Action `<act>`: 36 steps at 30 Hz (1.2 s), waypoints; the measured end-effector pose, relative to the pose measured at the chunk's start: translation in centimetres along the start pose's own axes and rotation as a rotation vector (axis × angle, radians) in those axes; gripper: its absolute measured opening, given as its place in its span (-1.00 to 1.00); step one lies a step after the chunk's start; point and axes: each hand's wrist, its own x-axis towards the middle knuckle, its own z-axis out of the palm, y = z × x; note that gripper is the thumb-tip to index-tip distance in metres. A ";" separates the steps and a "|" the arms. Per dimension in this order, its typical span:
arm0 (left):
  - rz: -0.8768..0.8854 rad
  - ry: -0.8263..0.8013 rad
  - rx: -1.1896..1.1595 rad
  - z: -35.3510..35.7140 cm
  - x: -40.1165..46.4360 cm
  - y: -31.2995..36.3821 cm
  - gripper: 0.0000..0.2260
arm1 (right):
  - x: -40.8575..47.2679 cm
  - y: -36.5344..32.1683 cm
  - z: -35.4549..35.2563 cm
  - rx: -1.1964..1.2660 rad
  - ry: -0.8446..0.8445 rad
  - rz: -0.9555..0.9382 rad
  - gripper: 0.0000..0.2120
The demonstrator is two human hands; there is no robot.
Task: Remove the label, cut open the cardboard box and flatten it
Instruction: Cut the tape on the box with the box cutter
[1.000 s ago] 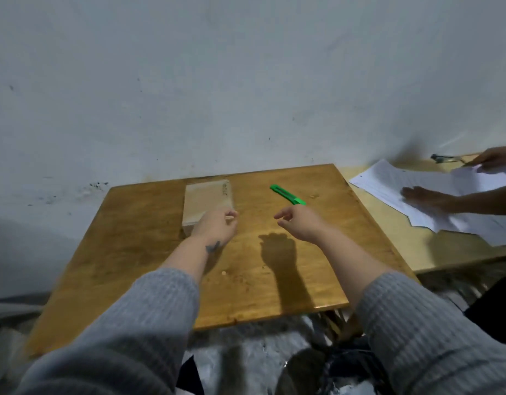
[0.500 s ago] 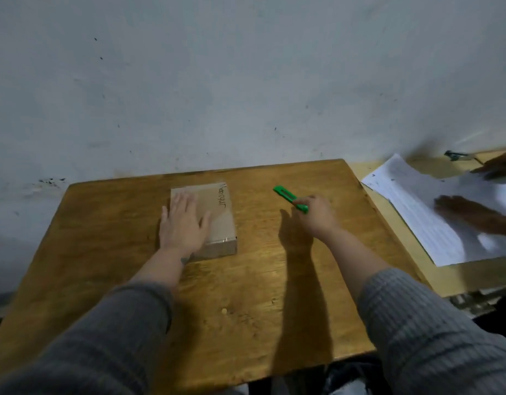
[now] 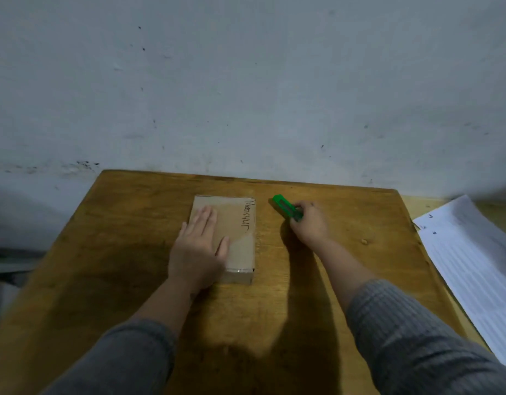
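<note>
your left hand [image 3: 199,249] lies flat, fingers spread, on the box [image 3: 237,232] (light, stiff card). right of the box, your right hand [image 3: 310,223] pinches the cutter [image 3: 284,206]. keep pressing its top.

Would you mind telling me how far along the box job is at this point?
Nothing looks done yet: the cardboard box lies closed and whole on the table. In hand: the left hand lies flat on it while the right hand grips the green cutter. Label removal, cutting and flattening remain.
</note>
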 end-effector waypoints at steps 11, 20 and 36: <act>-0.007 0.035 -0.034 -0.1 0.0 0.0 -0.41 | 2.3 -8.8 -2.7 0.143 -0.486 -0.196 -0.37; 0.014 0.110 -0.058 0.4 -0.2 -0.3 -0.44 | 1.7 -9.8 -1.4 -0.062 -0.263 -0.529 -0.64; -0.028 0.068 0.053 1.0 0.3 -0.4 -0.37 | 0.9 -10.6 0.3 -0.295 -0.147 -0.637 -0.69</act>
